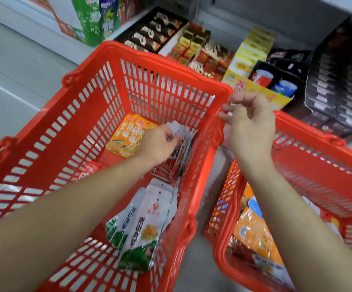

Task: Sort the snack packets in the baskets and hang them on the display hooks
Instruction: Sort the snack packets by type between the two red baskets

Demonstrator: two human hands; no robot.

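— Snack packets (181, 152), the red-and-white ones: where are they in the head view?

— Near the centre, on edge against the right wall of the left basket (166, 63). The left hand (158, 144) reaches in and grips them as a bunch, fingers curled round the stack.

— And the other hand?

— The right hand (248, 127) hangs at about 2 o'clock from the bunch, by the rim. Its fingers are loosely curled and hold nothing (whether a fingertip grazes the rim, I cannot tell).

— How will they handle?

— My guess is thin film pouches, light, floppy and slick, so a fanned stack may slide apart. I'd pinch them at the stiff white header by the hang hole and keep off the filled belly, which may crush.

— Which way do they point?

— The headers point toward 1 o'clock and the long axis runs down to 7. The white-and-green packets (147, 220) at 6 o'clock lie flat, hole ends toward 12. The orange packets (126, 135) sit at 10 o'clock of the hand.

— Anything else?

— The right basket (310, 129) at 4 o'clock holds more, among them an orange pouch (255, 232). Boxed goods (192, 45) stand at 12. No display hooks are in sight.
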